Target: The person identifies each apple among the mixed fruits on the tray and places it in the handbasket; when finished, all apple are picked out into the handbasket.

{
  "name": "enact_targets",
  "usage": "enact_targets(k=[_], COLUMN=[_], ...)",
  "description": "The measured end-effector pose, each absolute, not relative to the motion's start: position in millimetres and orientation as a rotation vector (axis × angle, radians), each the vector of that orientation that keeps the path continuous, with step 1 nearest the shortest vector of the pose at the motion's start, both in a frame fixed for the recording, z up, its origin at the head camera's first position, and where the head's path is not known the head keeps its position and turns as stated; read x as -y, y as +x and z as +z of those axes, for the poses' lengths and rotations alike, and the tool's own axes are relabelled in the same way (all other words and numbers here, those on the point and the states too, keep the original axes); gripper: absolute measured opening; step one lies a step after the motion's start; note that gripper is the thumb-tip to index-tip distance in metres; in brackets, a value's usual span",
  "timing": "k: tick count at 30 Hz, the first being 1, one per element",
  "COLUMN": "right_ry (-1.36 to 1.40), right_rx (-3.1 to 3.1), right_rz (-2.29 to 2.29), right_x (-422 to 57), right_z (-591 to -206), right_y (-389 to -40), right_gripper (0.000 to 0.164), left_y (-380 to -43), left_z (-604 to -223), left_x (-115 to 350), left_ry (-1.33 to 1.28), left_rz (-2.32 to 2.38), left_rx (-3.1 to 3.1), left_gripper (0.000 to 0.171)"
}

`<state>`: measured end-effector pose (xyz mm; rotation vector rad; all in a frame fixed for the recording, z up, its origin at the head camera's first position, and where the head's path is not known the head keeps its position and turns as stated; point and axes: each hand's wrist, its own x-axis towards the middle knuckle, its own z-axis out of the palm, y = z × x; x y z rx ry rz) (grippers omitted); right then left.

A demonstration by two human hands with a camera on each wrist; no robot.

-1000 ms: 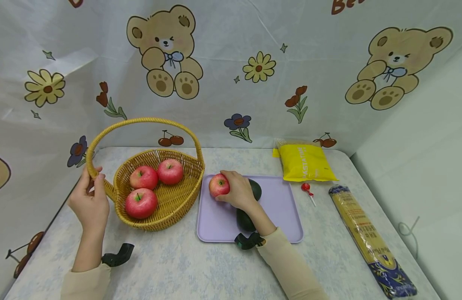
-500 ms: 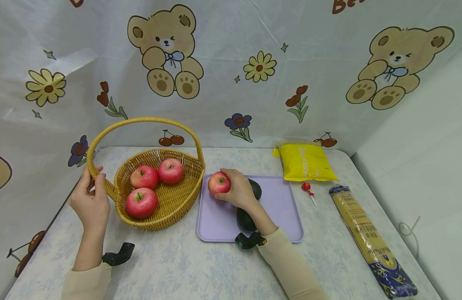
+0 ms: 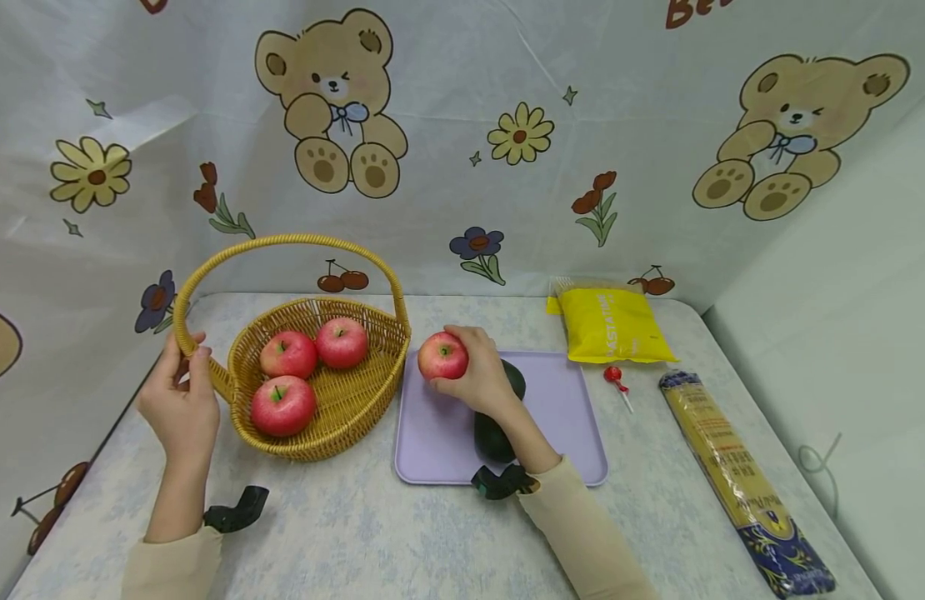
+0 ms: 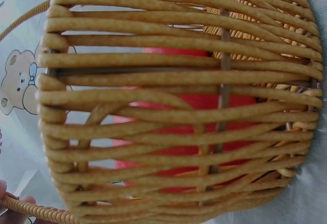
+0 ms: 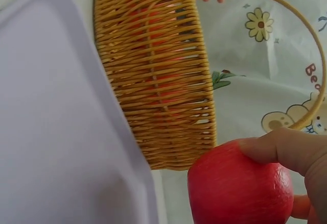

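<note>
My left hand (image 3: 181, 400) grips the left side of the arched handle of a yellow wicker basket (image 3: 342, 425). Inside the basket lie three red apples, one at the back right (image 3: 342, 342), one behind left (image 3: 287, 354) and one in front (image 3: 283, 406). With thumb and fingers my right hand (image 3: 481, 375) holds another red apple (image 3: 442, 357) over the left part of a lilac tray (image 3: 432, 458). The right wrist view has this apple (image 5: 237, 185) raised above the tray. Two dark green avocados, one in front (image 3: 494, 437) and one behind (image 3: 513, 379), are partly hidden by my right hand and wrist.
Right of the tray are a yellow pasta bag (image 3: 612, 323), a red lollipop (image 3: 614, 377) and a long pack of noodles (image 3: 743, 483). A printed cloth (image 3: 447, 83) hangs behind the table.
My right hand has lifted the apple up off the tray, slightly away from me. The left hand keeps its grip on the basket handle, and the basket stays in place.
</note>
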<state>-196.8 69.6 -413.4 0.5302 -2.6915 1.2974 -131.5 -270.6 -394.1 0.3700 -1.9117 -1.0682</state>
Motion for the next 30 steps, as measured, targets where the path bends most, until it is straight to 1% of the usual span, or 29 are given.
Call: enact_targets(k=[10,17,23,30], right_ry=[0.483,0.542,0.644,0.727], right_rx=[2.676,2.655,2.597,2.584], right_rz=[1.405,1.439,1.474,1.493], right_x=[-77.2,-76.9,-65.0,-39.4], right_z=[-382.0,-366.6,-362.5,-364.5], right_y=[-186.8,-180.0,-177.4,-177.2], right_gripper=[0.078,0.08,0.077,0.075], left_y=[-131.3,-131.7,-132.2,-132.3], left_z=[-394.1,-394.5,-394.5,-394.9], left_x=[270.5,271.0,271.8,272.6], left_ry=[0.371,0.374,0.367,0.361], left_rz=[-1.076,-1.074,-1.066,-1.067], left_rx=[1.921,1.918,1.918,1.915], left_gripper=[0.028,0.028,0.027,0.028])
